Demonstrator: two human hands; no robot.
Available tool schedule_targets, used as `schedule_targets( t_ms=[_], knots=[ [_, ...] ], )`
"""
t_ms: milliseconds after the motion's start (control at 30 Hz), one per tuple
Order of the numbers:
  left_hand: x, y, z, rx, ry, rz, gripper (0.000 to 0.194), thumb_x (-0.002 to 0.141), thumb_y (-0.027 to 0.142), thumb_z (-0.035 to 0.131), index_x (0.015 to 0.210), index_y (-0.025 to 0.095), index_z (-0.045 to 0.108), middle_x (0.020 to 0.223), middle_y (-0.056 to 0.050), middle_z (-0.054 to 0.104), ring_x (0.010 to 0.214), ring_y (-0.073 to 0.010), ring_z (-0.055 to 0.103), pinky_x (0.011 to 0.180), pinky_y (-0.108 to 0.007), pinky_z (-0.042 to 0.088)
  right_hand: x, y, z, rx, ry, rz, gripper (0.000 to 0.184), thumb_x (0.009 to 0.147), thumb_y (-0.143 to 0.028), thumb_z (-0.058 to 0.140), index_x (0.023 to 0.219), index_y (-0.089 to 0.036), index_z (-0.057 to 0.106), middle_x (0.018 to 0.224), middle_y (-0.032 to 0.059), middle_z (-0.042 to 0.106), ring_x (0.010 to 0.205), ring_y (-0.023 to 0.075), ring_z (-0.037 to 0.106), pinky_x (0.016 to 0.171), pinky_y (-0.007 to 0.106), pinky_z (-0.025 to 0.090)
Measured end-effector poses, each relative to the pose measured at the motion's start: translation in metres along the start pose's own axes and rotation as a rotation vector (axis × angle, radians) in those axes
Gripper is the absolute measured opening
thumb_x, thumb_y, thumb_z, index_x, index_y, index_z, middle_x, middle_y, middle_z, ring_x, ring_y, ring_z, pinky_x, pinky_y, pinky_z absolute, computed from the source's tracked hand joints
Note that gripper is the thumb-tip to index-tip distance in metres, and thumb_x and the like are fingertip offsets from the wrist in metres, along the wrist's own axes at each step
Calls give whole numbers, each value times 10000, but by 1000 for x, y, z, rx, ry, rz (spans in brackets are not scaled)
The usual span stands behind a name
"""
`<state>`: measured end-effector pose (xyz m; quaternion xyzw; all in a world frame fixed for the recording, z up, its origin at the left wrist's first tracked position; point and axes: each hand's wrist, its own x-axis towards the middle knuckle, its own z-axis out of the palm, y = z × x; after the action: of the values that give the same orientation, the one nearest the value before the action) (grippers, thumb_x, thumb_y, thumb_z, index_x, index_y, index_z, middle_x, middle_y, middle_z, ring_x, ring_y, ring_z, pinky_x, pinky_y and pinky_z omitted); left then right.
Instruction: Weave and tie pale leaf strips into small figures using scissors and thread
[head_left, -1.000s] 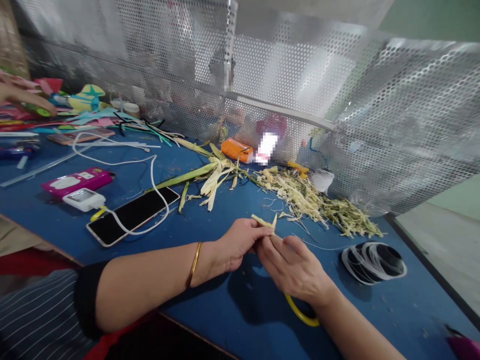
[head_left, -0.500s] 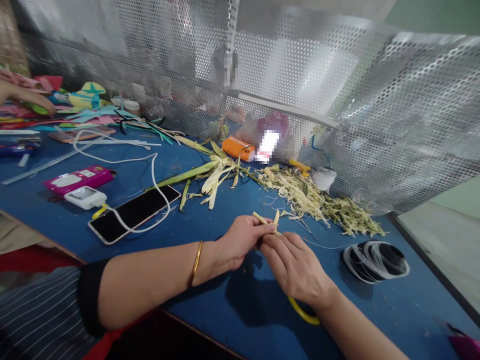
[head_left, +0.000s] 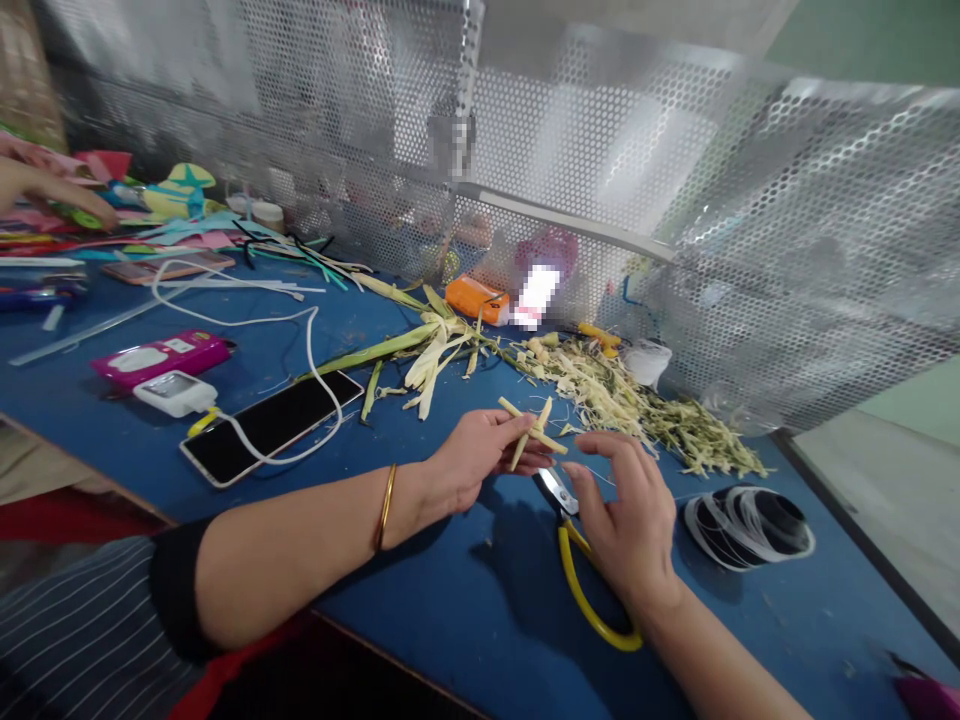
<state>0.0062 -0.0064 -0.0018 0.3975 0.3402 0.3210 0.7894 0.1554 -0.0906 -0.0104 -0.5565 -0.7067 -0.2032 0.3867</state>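
My left hand (head_left: 480, 455) pinches a small cross of pale yellow-green plant strips (head_left: 537, 430) between thumb and fingers. To the right of it, my right hand (head_left: 634, 510) is apart from the cross, its thumb and forefinger curved with a gap between them. Under and beside the right hand lie scissors with yellow handles (head_left: 574, 585), their blades pointing toward the left hand; part of one handle is hidden. A thin white thread runs behind the right hand, near the black spool (head_left: 750, 525) wound with white thread.
Shredded husk pieces (head_left: 607, 390) and longer green leaves (head_left: 427, 350) lie beyond my hands. A dark phone (head_left: 270, 425), a white cable (head_left: 309, 345) and a magenta device (head_left: 165, 360) sit left. Behind stands a perforated metal screen (head_left: 570, 150). Another person's hand (head_left: 67, 195) is at far left.
My right hand has moved off the plant strips to the right and its fingers have parted. The crossed strips and the scissors' blades now show. My left hand has shifted slightly up and left.
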Motion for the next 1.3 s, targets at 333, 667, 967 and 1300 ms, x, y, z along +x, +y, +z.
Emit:
schedule_targets(
  t_ms=[333, 667, 967, 1300],
  knots=[
    [1, -8, 4, 95, 39, 53, 126, 744, 42, 693, 844, 116, 683, 621, -15, 672, 538, -96, 615, 658, -268, 520, -2, -1, 9, 165, -299, 170, 296, 950, -277, 465, 659, -220, 470, 548, -41, 504, 537, 130, 473, 552, 244, 347],
    [4, -3, -1, 106, 28, 13, 70, 775, 87, 670, 836, 119, 687, 577, -18, 657, 508, -100, 605, 622, -266, 512, 1, -3, 5, 514, -321, 323, 356, 925, -325, 490, 591, -206, 457, 552, -23, 470, 567, 133, 442, 583, 267, 360],
    [1, -1, -6, 284, -238, -57, 297, 785, 433, 673, 744, 139, 677, 634, -41, 670, 578, -128, 633, 642, -286, 505, 4, 4, 13, 1085, -214, 989, 283, 735, -448, 739, 763, -190, 626, 559, -37, 550, 540, 107, 462, 542, 235, 364],
    [2, -12, -3, 421, -220, 85, 164, 747, 266, 682, 815, 118, 693, 617, 3, 601, 472, -71, 498, 508, -234, 436, 1, -2, 17, 899, -162, 969, 291, 748, -430, 693, 635, -192, 572, 510, -36, 548, 484, 99, 428, 481, 233, 318]
  ],
)
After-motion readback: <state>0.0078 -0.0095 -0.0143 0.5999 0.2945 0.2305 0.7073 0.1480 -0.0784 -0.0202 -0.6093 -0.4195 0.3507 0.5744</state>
